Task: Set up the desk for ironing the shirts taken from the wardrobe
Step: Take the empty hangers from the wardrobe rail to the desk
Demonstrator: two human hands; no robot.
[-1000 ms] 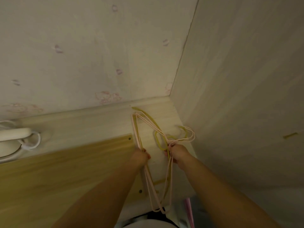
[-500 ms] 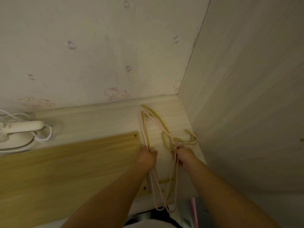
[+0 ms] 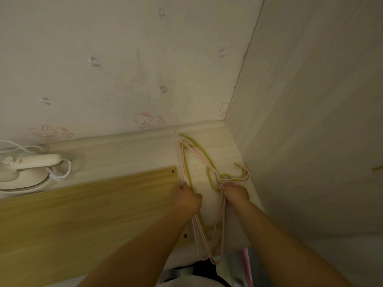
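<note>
A bundle of thin pink and yellow-green wire hangers [image 3: 199, 160] lies flat on the pale desk [image 3: 128, 154] in its far right corner. My left hand [image 3: 189, 197] grips the bundle's left side. My right hand [image 3: 235, 192] is closed on the necks just below the hooks [image 3: 243, 172]. The lower ends of the hangers stick out past the desk's front edge. A yellow wooden board [image 3: 83, 214] lies on the desk to the left of my hands. A white iron [image 3: 27, 168] with a coiled white cord rests at the far left.
A wall papered with faint pink cartoon cats [image 3: 145, 120] runs behind the desk. A tall pale wood panel [image 3: 310, 121] closes the right side, right next to the hooks. A pink stick-like object [image 3: 246, 266] stands below the desk edge.
The view has drifted slightly right and down, bringing more of the iron into sight. Both hands keep their hold on the hangers, which lie in nearly the same spot.
</note>
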